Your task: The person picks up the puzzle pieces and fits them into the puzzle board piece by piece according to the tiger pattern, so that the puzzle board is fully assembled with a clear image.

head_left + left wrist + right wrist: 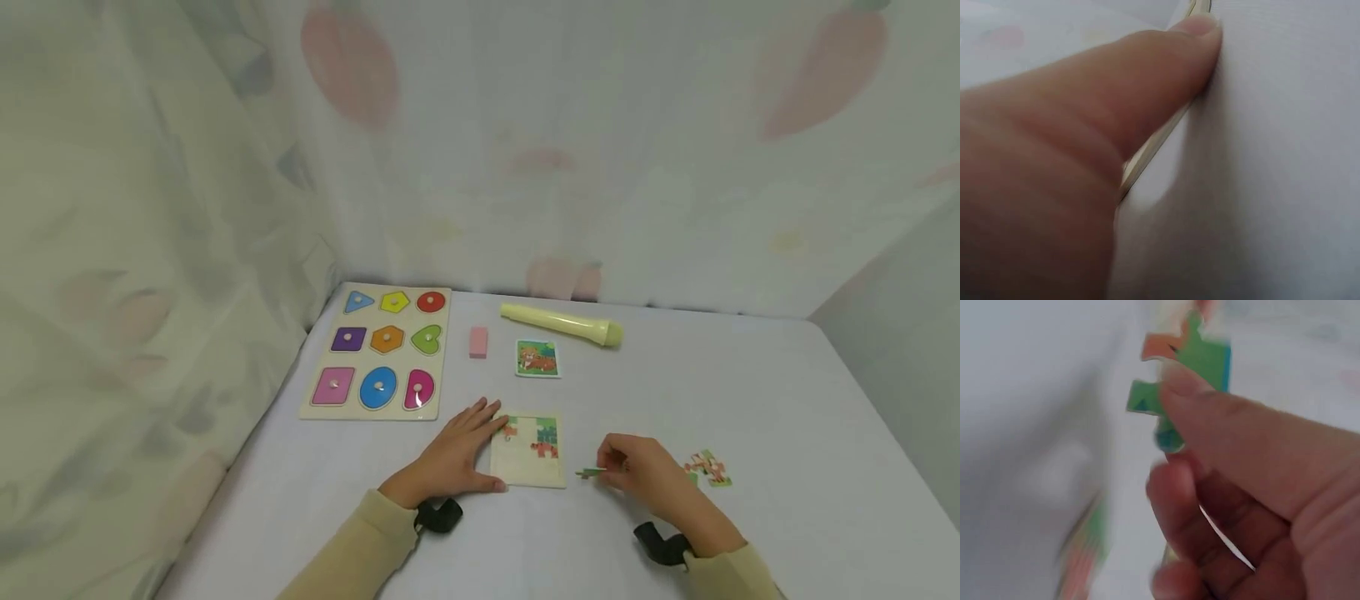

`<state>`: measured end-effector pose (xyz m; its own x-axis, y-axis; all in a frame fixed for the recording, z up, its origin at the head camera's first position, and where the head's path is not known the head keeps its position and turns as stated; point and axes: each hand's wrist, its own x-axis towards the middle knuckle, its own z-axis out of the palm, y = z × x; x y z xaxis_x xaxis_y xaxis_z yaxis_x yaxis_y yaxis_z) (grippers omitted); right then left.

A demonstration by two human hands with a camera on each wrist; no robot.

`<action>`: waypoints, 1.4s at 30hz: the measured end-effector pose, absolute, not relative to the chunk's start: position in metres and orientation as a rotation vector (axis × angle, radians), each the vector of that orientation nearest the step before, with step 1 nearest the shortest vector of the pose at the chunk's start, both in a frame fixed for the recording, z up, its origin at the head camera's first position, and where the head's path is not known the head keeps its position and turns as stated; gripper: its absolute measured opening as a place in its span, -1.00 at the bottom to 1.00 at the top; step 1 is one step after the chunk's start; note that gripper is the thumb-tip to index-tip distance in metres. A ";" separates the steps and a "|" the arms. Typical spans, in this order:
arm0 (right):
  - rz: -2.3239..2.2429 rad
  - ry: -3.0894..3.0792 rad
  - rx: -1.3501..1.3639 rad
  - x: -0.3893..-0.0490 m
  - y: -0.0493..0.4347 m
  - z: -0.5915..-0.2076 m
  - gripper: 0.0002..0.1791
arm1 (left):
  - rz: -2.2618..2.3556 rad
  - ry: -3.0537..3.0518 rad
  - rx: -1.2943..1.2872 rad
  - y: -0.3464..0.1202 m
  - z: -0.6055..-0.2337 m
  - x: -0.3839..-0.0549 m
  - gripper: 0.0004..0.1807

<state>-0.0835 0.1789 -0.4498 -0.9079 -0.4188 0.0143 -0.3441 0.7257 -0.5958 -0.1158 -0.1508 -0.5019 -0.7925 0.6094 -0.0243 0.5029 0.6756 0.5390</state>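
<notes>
Soft white cloth (637, 125) with folds and faded red, rounded prints hangs behind the worktop (825, 433), whose covering is white and smooth. On it lies a square puzzle tray (517, 467), pale and thin, with the look of wood; green and orange fitted pieces (546, 437) interlock at its upper right. The left hand (457, 454) rests at the tray's left side, its fingers straight and spread; its grip is wide and has hold of nothing, but the thumb touches the edge.

Just right of the tray, and apart from it, the right hand (645, 471) has a closed grip, pinching one flat puzzle piece (1207, 365) between thumb and fingers. This piece is green with an orange patch, rounded knobs and a blue straight border. Beside this hand lie loose pieces (708, 468) in a small heap.

Farther back are a glossy picture card (537, 359), a pink rectangular block (478, 342), a shiny yellow tapered stick (558, 323) and a board of knobbed shapes (402, 360).
</notes>
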 end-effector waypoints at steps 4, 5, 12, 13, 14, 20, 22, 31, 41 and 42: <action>-1.164 2.663 -0.620 -0.100 0.150 -0.442 -0.75 | 0.780 2.691 0.894 -0.152 -0.503 -0.116 0.11; -1.184 2.660 -0.621 -0.105 0.143 -0.441 -0.72 | 0.778 2.692 0.894 -0.152 -0.503 -0.116 0.11; -1.034 2.675 -0.693 -0.138 0.108 -0.446 -0.70 | 0.739 2.686 0.884 -0.150 -0.501 -0.115 0.11; -1.014 2.678 -0.688 -0.141 0.106 -0.448 -0.73 | 0.734 2.689 0.887 -0.149 -0.500 -0.115 0.11; -1.003 2.679 -0.680 -0.144 0.105 -0.450 -0.77 | 0.728 2.694 0.893 -0.149 -0.500 -0.115 0.10; -0.950 2.732 -0.579 -0.151 0.095 -0.461 -0.88 | 0.722 2.703 0.903 -0.147 -0.500 -0.115 0.11; -0.918 2.762 -0.541 -0.151 0.091 -0.462 -0.88 | 0.724 2.705 0.908 -0.148 -0.500 -0.115 0.11; -0.791 2.873 -0.567 -0.145 0.083 -0.464 -0.88 | 0.704 2.708 0.890 -0.148 -0.499 -0.115 0.11; -0.476 3.069 -0.952 -0.129 0.089 -0.468 -0.87 | 0.697 2.700 0.886 -0.149 -0.499 -0.115 0.11; -0.414 3.082 -0.992 -0.127 0.090 -0.468 -0.87 | 0.696 2.701 0.883 -0.150 -0.499 -0.115 0.11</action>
